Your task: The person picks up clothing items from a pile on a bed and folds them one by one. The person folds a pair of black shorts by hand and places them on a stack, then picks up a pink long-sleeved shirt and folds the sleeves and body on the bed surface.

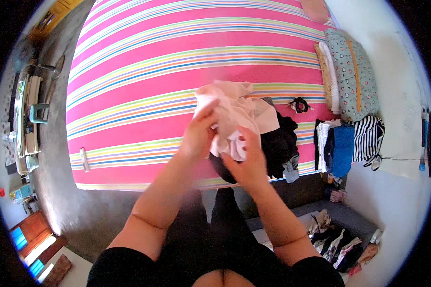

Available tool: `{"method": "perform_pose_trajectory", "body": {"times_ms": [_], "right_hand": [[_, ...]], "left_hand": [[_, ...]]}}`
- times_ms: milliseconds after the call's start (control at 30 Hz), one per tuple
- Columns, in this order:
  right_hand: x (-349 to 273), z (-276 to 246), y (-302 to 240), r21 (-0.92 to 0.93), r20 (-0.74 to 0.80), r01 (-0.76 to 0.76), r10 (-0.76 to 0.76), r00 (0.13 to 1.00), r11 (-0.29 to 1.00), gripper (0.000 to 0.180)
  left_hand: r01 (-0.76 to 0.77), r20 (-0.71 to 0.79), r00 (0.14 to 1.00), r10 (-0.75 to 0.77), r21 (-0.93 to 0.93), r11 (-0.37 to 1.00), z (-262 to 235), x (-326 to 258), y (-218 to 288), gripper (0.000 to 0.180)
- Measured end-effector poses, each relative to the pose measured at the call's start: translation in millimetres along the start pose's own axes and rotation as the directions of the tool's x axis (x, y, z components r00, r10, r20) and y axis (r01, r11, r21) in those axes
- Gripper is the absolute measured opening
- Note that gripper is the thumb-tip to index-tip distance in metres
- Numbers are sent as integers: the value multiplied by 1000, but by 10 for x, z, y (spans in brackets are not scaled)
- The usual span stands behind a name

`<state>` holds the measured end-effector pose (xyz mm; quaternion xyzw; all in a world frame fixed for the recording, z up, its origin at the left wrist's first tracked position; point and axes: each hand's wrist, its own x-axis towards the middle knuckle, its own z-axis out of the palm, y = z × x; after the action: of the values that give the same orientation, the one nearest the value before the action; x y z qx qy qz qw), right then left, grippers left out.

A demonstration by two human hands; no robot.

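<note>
While both hands work above the striped bed (177, 71), the pale pink garment (230, 112) hangs bunched between them. Left hand (200, 136) pinches its upper-left edge; right hand (246, 162) grips the lower folds, fingers closed in cloth. Garment rises toward 12 o'clock from the grips, long axis roughly 11 to 5; left hand sits higher. Dark clothes pile (277, 143) lies just at 3 o'clock, folded stack (340, 148) beyond.
</note>
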<state>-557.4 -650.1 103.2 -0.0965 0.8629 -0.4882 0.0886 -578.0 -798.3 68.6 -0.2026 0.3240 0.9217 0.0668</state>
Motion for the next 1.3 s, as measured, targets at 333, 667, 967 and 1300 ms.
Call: {"method": "perform_pose_trajectory", "body": {"times_ms": [333,667,967,1300], "right_hand": [[194,-485,-48,644,-173,5,139,975,765,15],[359,-1377,-612,638,-337,130,124,933,759,18],[326,-1841,-862,567,-260,161,-9,965,808,18],[557,-2805,-1224,-258,-535,262,-364,763,930,30]], "left_hand": [[-486,392,841,374,850,203,52,61,-143,59],[-304,263,952,155,865,399,-22,569,-246,42],[-382,362,922,136,906,181,515,353,-145,50],[-497,177,807,563,718,487,2194,-388,1760,28]]}}
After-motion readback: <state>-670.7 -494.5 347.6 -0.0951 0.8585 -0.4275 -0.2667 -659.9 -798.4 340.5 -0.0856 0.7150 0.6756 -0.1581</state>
